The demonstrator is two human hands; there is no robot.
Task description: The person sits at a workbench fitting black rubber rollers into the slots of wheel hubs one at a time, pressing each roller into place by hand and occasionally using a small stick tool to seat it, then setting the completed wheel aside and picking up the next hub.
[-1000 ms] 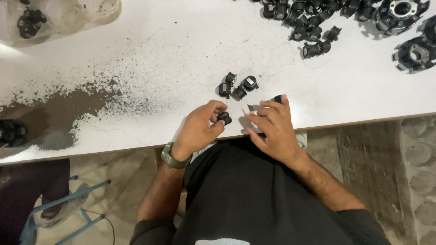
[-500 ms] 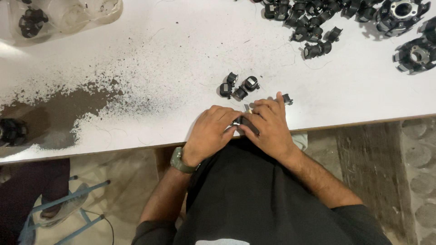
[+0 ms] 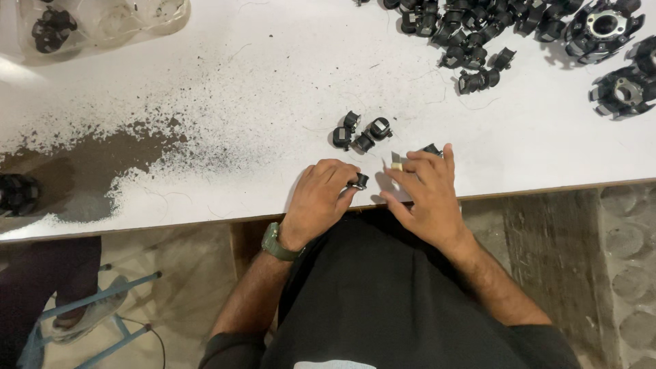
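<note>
The head view looks straight down on a white table (image 3: 225, 75) that fills the upper half of the frame, its front edge running across the middle. The left part of the tabletop is dirty: a dark brownish smear of dust (image 3: 89, 160) at the left centre thins out into a scatter of fine black specks toward the middle.

At the lower centre of the tabletop, close to the edge, the left hand (image 3: 320, 198) has its fingers curled and pinched shut on a small black part (image 3: 358, 181). The right hand (image 3: 424, 195) lies just beside it, apart from it, fingers spread flat on the table; a small pale piece (image 3: 395, 161) and another black part (image 3: 432, 149) show at its fingertips, though I cannot tell whether it grips either. A green wristwatch (image 3: 275, 242) sits on the left wrist.

Just above the hands lies a little cluster of black parts (image 3: 362, 133). A larger heap of the same parts (image 3: 465, 34) fills the upper right, with two bigger round black housings (image 3: 608, 24) at the far right edge. A clear plastic container (image 3: 102, 20) sits in the upper left corner.

Below the table, a rough concrete floor (image 3: 615, 260) shows at the right, and a blue metal stool frame (image 3: 89, 307) at the lower left.
</note>
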